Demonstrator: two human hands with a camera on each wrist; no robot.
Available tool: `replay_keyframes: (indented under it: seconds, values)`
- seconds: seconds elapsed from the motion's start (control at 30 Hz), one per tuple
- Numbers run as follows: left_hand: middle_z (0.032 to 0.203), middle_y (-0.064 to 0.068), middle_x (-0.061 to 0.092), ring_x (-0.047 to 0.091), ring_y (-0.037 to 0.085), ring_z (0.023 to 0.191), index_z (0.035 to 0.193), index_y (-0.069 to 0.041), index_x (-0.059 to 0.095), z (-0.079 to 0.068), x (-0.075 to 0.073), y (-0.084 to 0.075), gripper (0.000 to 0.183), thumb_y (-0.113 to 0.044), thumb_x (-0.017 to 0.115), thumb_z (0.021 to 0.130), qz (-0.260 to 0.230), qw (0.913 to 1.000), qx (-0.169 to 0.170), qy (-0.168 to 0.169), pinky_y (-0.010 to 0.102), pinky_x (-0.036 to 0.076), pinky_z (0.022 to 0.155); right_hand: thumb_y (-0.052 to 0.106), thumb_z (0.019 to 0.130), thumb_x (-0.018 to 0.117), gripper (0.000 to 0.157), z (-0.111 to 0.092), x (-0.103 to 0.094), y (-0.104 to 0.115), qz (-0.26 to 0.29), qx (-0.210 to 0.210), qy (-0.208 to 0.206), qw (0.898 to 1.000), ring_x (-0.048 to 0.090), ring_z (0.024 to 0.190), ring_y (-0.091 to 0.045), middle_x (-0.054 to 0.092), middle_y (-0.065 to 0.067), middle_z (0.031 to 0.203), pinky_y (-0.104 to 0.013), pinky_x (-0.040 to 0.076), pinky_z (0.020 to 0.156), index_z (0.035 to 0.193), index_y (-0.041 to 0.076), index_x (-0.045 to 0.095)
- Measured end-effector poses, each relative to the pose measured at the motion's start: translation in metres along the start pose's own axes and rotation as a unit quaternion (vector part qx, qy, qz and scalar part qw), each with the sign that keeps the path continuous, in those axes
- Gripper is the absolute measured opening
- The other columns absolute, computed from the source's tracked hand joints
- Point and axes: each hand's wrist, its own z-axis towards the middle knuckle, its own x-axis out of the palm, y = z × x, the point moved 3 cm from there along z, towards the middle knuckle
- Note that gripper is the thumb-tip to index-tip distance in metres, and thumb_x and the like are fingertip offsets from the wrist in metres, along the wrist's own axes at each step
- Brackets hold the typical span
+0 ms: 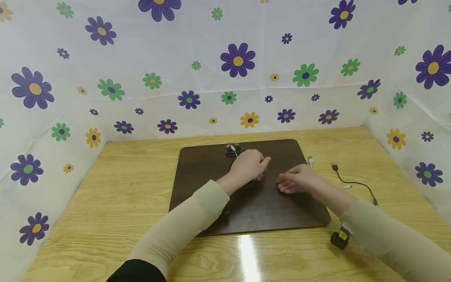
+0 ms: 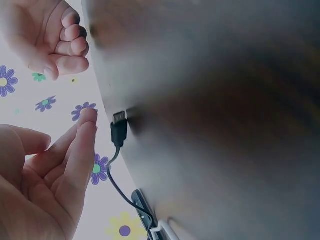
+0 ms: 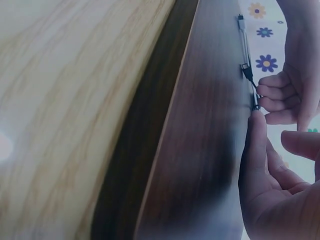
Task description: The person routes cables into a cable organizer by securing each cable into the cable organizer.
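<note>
My left hand (image 1: 248,166) hovers over the dark brown board (image 1: 267,213), fingers loosely bent and nothing between them. In the left wrist view its fingertips lie just beside the small metal-tipped plug of a thin black cable (image 2: 119,131). That cable runs to a black cable holder (image 2: 142,202), where a white cable (image 2: 167,230) also passes. The holder sits near the board's far edge, with plugs (image 1: 232,147) on it in the head view. To the right, my right hand (image 1: 296,181) is over the board with relaxed fingers, holding nothing.
Right of the board, on the light wooden table (image 1: 130,184), lie a black USB cable (image 1: 356,183), a white plug (image 1: 311,160) and a small white connector (image 1: 347,187). A black block with a yellow patch (image 1: 340,238) is near the right forearm. A flowered cloth (image 1: 158,51) hangs behind.
</note>
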Motion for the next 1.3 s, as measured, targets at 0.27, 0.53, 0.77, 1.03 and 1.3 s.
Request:
replay_keyframes:
  seconds: [0.27, 0.53, 0.77, 1.03, 1.3]
  values:
    - [0.057, -0.003, 0.069, 0.066, 0.008, 0.051, 0.07, -0.014, 0.073, 0.0, 0.004, -0.008, 0.054, -0.036, 0.051, 0.114, 0.009, 0.9998, 0.018, 0.006, 0.026, 0.056, 0.061, 0.013, 0.111, 0.051, 0.044, -0.007, -0.01, -0.001, 0.008, 0.0, 0.006, 1.0, 0.074, 0.076, -0.003, 0.078, 0.001, 0.084, -0.021, 0.065, 0.074, 0.128, -0.028, 0.057]
    - [0.057, -0.003, 0.069, 0.066, 0.009, 0.052, 0.07, -0.014, 0.072, 0.004, 0.007, -0.017, 0.054, -0.038, 0.051, 0.114, 0.007, 0.9997, 0.021, 0.013, 0.024, 0.051, 0.055, 0.014, 0.111, 0.051, 0.046, -0.014, -0.02, -0.005, 0.011, -0.004, 0.004, 1.0, 0.075, 0.079, -0.003, 0.078, 0.002, 0.087, -0.02, 0.065, 0.076, 0.132, -0.027, 0.054]
    - [0.055, -0.004, 0.067, 0.065, 0.01, 0.052, 0.067, -0.016, 0.068, 0.003, 0.01, -0.025, 0.055, -0.039, 0.051, 0.113, 0.015, 0.9994, 0.029, 0.011, 0.024, 0.051, 0.06, 0.017, 0.112, 0.051, 0.048, -0.021, -0.03, -0.01, 0.005, 0.002, 0.004, 1.0, 0.075, 0.081, -0.003, 0.078, 0.003, 0.089, -0.02, 0.064, 0.078, 0.134, -0.026, 0.054]
    - [0.053, -0.003, 0.064, 0.064, 0.01, 0.052, 0.064, -0.016, 0.066, 0.001, 0.015, -0.034, 0.055, -0.038, 0.052, 0.113, 0.013, 0.9991, 0.04, 0.01, 0.023, 0.049, 0.059, 0.016, 0.112, 0.05, 0.05, -0.026, -0.036, -0.015, 0.006, 0.004, -0.003, 1.0, 0.075, 0.081, -0.003, 0.078, 0.003, 0.09, -0.02, 0.064, 0.077, 0.137, -0.027, 0.051]
    - [0.049, -0.005, 0.059, 0.059, 0.01, 0.049, 0.061, -0.017, 0.061, 0.003, 0.02, -0.043, 0.057, -0.039, 0.053, 0.113, 0.027, 0.9985, 0.045, 0.016, 0.021, 0.042, 0.051, 0.017, 0.112, 0.05, 0.051, -0.033, -0.046, -0.02, 0.002, 0.001, -0.007, 1.0, 0.075, 0.082, -0.002, 0.078, 0.004, 0.091, -0.019, 0.064, 0.078, 0.138, -0.027, 0.049]
